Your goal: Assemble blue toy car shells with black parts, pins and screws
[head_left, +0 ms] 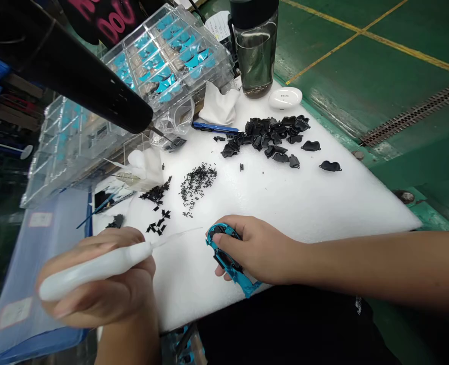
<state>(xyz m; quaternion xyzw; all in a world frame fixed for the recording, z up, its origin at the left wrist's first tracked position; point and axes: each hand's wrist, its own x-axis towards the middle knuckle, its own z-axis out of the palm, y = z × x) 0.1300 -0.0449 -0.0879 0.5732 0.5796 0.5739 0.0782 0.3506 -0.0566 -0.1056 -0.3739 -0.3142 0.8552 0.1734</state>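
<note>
My left hand (129,291) is closed around a white squeeze bottle (89,271) with a long thin nozzle. The nozzle (171,236) points right, its fine tip close to a bright blue plastic shell (245,284). That shell, fitted with black parts, is gripped in my right hand (264,248), with the thumb on top and fingers underneath. Part of it is hidden by the hand. Above my hands lie a pile of tiny black screw-like pieces (197,182) and small black rectangular pieces (159,223). Farther back is a heap of black curved plastic parts (270,134).
A black powered screwdriver (95,83) hangs at upper left. Behind it stand clear compartment boxes (186,83) holding blue parts. A dark-lidded water bottle (255,56), a white case (285,97), white tissue (219,104) and a blue pen-like tool (215,127) lie along the white board's (346,203) back.
</note>
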